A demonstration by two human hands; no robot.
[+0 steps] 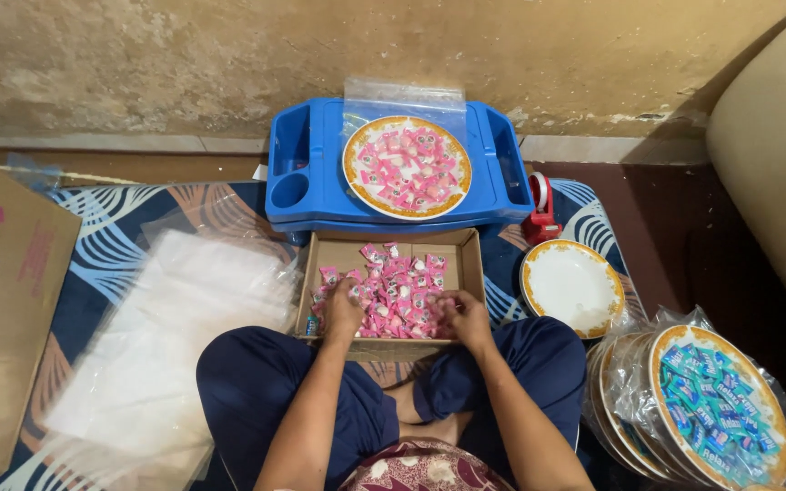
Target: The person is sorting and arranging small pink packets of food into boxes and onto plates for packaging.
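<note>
- Head view: the left hand (342, 309) and right hand (466, 316) both sit in the cardboard box (470, 264) at 6 o'clock, fingers curled down into pink wrapped candies (393, 289); I cannot tell what each pinches.
- At 12 o'clock, a blue tray (289, 177) carries a plate of pink candies (407, 167).
- At 3 o'clock lies an empty plate (572, 287).
- At 9 o'clock, clear plastic bags (175, 336).

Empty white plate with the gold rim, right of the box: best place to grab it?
Take the empty plate by its gold rim on the near-left edge, from above. It lies flat on the mat, so fingers must hook under the lip; the right hand is closest there.
</note>
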